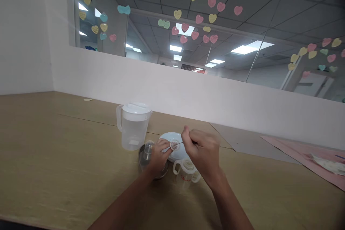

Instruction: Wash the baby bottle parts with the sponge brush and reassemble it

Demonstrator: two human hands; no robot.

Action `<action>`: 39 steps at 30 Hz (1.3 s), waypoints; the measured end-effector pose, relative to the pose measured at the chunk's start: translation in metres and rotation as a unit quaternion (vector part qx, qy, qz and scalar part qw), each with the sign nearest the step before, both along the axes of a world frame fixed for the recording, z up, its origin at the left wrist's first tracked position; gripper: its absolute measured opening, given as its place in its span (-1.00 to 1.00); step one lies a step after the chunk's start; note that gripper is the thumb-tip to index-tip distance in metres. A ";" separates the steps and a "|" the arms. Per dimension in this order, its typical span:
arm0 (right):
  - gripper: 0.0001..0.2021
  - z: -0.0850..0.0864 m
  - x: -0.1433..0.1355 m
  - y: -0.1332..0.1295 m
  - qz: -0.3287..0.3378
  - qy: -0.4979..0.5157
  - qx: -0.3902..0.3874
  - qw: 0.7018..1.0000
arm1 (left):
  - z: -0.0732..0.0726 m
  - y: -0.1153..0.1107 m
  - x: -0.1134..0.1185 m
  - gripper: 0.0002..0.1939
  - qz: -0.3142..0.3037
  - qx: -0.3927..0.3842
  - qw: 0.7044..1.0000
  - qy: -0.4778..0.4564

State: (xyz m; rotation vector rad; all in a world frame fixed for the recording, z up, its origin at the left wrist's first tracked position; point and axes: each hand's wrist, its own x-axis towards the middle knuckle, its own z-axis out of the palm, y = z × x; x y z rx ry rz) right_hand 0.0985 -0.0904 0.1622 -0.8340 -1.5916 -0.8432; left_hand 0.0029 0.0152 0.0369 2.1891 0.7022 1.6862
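Observation:
My left hand [159, 156] pinches a small, round, translucent plastic piece [174, 145], its ring-shaped face turned toward my right hand. A thin, wire-like stick [180, 143] runs from my closed right hand [202, 148] to the middle of that piece; I cannot make out its tip. Just below the hands stands a clear two-handled cup [185, 173] with red print. Behind the pinched piece lies a pale blue-white dish [169, 136]. Partly hidden under my left hand is a dark, round dish [142, 158], with a clear plastic dome [149, 147] at it.
A translucent lidded pitcher [134, 129] holding clear liquid stands behind and left on the wooden table [67, 161]. At the right lie a grey sheet [242, 143], a pink sheet [293, 151] and a plastic packet [329, 164]. A low wall [172, 88] with glass above bounds the back.

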 end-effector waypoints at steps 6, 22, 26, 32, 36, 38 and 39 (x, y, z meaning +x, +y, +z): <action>-0.57 0.013 0.006 -0.042 -0.014 0.103 0.050 0.993 | -0.009 0.004 -0.001 -0.75 0.029 -0.032 0.999 0.019; -0.69 -0.085 0.132 0.149 -0.048 0.226 -0.563 0.794 | -0.023 0.012 -0.002 -0.74 0.078 -0.085 0.991 0.070; -0.77 -0.103 0.142 0.159 -0.016 0.241 -0.595 0.766 | -0.019 0.011 0.000 -0.84 0.090 -0.140 0.986 0.010; -0.86 -0.095 0.145 0.154 0.018 0.270 -0.585 0.764 | -0.015 0.009 0.001 -0.86 0.063 -0.193 0.978 -0.047; -0.76 -0.080 0.127 0.143 0.118 0.288 -0.599 0.738 | -0.015 0.009 0.000 -0.84 0.060 -0.185 0.980 -0.047; -0.71 -0.074 0.114 0.137 0.230 0.296 -0.643 0.668 | -0.016 0.009 0.000 -0.81 0.058 -0.183 0.980 -0.044; -0.69 -0.073 0.108 0.135 0.276 0.295 -0.664 0.630 | -0.016 0.010 0.000 -0.80 0.056 -0.184 0.980 -0.042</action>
